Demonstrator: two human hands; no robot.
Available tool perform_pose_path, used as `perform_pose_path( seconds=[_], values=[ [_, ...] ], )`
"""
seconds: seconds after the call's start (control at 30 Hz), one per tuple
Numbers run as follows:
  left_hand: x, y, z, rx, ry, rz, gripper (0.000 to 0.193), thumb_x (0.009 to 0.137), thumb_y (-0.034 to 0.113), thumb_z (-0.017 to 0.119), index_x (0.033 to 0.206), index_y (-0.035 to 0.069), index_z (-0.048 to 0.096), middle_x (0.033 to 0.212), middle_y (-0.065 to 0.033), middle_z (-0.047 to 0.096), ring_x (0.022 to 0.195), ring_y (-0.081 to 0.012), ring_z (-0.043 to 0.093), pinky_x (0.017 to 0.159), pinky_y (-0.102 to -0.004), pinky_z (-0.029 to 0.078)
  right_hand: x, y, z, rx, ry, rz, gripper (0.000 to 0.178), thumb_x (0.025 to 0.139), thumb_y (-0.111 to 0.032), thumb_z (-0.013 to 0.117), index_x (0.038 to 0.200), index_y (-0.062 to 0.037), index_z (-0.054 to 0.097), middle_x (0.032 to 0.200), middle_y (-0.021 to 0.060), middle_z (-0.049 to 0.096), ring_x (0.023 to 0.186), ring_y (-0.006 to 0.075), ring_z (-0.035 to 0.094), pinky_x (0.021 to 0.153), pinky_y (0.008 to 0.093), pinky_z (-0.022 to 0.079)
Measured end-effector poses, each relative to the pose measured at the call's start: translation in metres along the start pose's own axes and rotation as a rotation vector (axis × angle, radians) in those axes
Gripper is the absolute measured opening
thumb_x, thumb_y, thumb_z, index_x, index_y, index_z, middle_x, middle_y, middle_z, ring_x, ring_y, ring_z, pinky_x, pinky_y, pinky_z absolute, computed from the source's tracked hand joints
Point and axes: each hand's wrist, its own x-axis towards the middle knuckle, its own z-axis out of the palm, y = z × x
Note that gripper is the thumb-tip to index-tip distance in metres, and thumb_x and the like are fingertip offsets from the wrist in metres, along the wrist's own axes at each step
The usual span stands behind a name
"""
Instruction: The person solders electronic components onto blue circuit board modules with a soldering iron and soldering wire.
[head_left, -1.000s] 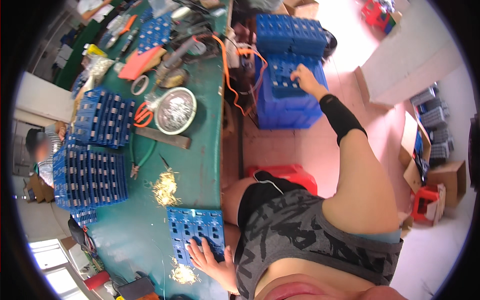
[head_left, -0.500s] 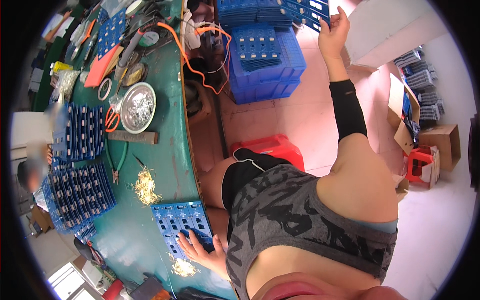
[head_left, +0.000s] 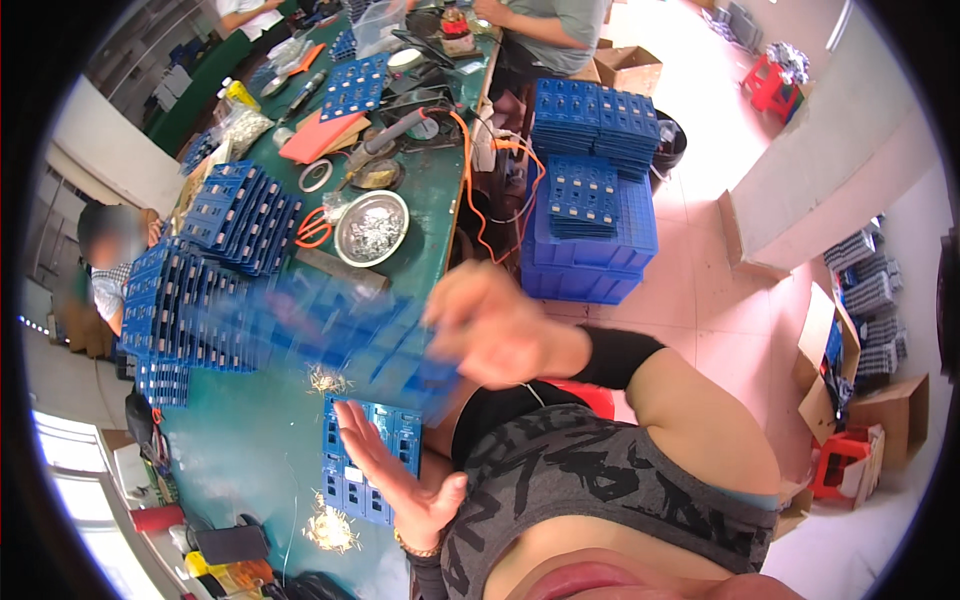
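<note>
Blue panel [head_left: 372,338] near table edge [head_left: 437,240]

The sleeveless top [head_left: 600,480] is grey (the armband [head_left: 622,358] black).

Stacked circuit boards [head_left: 583,185] and a likely soldering iron [head_left: 400,128] mark an electronics workshop.

The room is bright, with the window [head_left: 85,510] at lower left burnt out to white. Glare bleaches the floor [head_left: 692,95] at upper right. Motion blur smears the right hand [head_left: 500,330] and the blue panel [head_left: 345,325] it holds; the left hand [head_left: 405,480] is sharper. Fisheye distortion bends straight edges, and all 4 corners are black.
</note>
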Motion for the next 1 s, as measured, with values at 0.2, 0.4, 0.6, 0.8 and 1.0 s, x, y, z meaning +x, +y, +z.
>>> perform_pose_path(
  seconds=[0.2, 0.4, 0.6, 0.8, 1.0],
  values=[
    [-0.048, -0.013, 0.002, -0.427, 0.751, -0.388, 0.071, 0.095, 0.044, 0.057, 0.147, 0.002, 0.034, 0.138, -0.0168, 0.046, 0.125, -0.0290, 0.046, 0.108, -0.0441, 0.033, -0.043, -0.025, 0.118, 0.215, -0.427, -0.184, 0.021, 0.095, -0.010, 0.056, 0.112, -0.0005, 0.062, 0.108, 0.0121, 0.051, 0.114, 0.0362, 0.049, 0.096, 0.0509, 0.040],
    [-0.050, -0.021, -0.035, -0.445, 1.165, -0.411, 0.050, 0.096, 0.030, 0.059, 0.131, -0.004, 0.051, 0.124, -0.0169, 0.059, 0.105, -0.0254, 0.059, 0.091, -0.0393, 0.050, -0.016, -0.004, 0.107, 0.187, -0.421, -0.162, 0.027, 0.089, -0.011, 0.064, 0.115, -0.0036, 0.063, 0.115, 0.0138, 0.054, 0.116, 0.0355, 0.051, 0.094, 0.0471, 0.042],
    [-0.053, -0.005, -0.058, -0.461, 1.088, -0.431, 0.045, 0.092, 0.026, 0.064, 0.127, 0.002, 0.051, 0.118, -0.0164, 0.060, 0.102, -0.0252, 0.062, 0.086, -0.0391, 0.055, -0.016, 0.040, 0.086, -0.064, -0.538, 0.295, 0.033, 0.092, -0.018, 0.066, 0.119, 0.0000, 0.063, 0.086, 0.0142, 0.061, 0.077, 0.0328, 0.061, 0.070, 0.0385, 0.050],
    [-0.053, -0.013, -0.068, -0.164, 0.957, -0.731, 0.050, 0.094, 0.012, 0.056, 0.141, -0.001, 0.041, 0.116, -0.0094, 0.058, 0.094, -0.0141, 0.058, 0.077, -0.0243, 0.048, -0.052, 0.035, 0.101, 0.055, -0.483, 0.616, 0.031, 0.092, -0.010, 0.062, 0.121, 0.0010, 0.062, 0.083, 0.0175, 0.067, 0.069, 0.0314, 0.067, 0.062, 0.0371, 0.052],
    [-0.053, -0.040, -0.093, 0.252, 0.508, -0.843, 0.048, 0.091, 0.004, 0.062, 0.133, -0.005, 0.042, 0.118, -0.0174, 0.060, 0.107, -0.0249, 0.058, 0.097, -0.0377, 0.045, -0.036, 0.059, 0.102, -0.122, -0.570, 0.642, 0.041, 0.088, -0.005, 0.066, 0.128, -0.0038, 0.061, 0.074, 0.0114, 0.065, 0.058, 0.0155, 0.060, 0.059, 0.0292, 0.050]
  ],
)
